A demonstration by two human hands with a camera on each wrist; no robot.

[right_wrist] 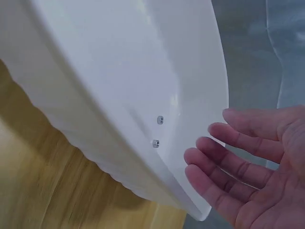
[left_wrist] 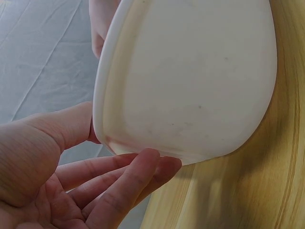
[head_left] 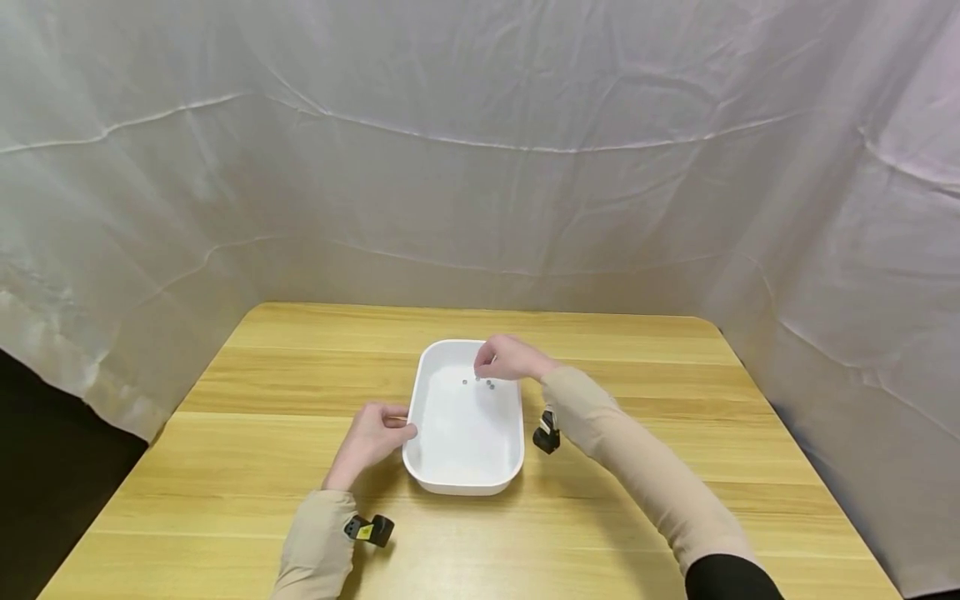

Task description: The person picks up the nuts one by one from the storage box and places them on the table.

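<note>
A white tray point(head_left: 465, 433) with rounded corners and raised walls sits on the wooden table. My left hand point(head_left: 378, 433) grips its left side, thumb at the rim and fingers against the outer wall; the left wrist view shows these fingers point(left_wrist: 126, 191) touching the plastic. Inside the tray, toward its far end, lie several small metal nuts point(head_left: 490, 384). Over that far right part hangs my right hand point(head_left: 510, 358), fingertips pointing down close to one nut. In the right wrist view its fingers point(right_wrist: 224, 167) are loosely bent with nothing seen between them, and two nuts point(right_wrist: 160, 120) lie beyond.
The wooden table point(head_left: 637, 467) extends around the tray on all sides. Pale fabric curtains point(head_left: 480, 200) hang behind it and along both sides. A small black camera point(head_left: 369, 529) is strapped at the left wrist, another point(head_left: 547, 433) at the right.
</note>
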